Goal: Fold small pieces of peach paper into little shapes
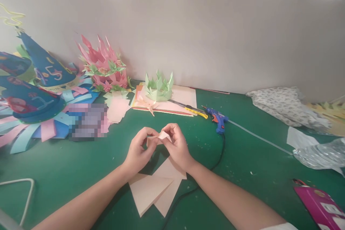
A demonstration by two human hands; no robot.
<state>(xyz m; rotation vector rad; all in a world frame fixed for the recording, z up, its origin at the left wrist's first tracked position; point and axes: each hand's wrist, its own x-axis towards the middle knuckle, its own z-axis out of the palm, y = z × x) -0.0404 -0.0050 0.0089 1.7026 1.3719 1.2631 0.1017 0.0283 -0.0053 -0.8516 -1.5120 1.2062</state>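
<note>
Between my two hands is a small piece of pale pink paper [165, 136], partly folded, with a pointed flap standing up. My left hand [140, 149] pinches its left side between thumb and fingers. On the right side my right hand [178, 146] grips it the same way, fingertips almost meeting the left ones. The fingers cover part of the folds. Just below my wrists, pale pink paper sheets [148, 188] overlap on the green table [215, 194].
A blue glue gun [219, 120] with a black cord lies beyond my right hand, beside a yellow-handled cutter [198, 111]. Behind stand a green paper crown [159, 88] and pink paper crowns [107, 64]. Blue cone hats [45, 61] crowd the left. A magenta box [319, 205] lies right.
</note>
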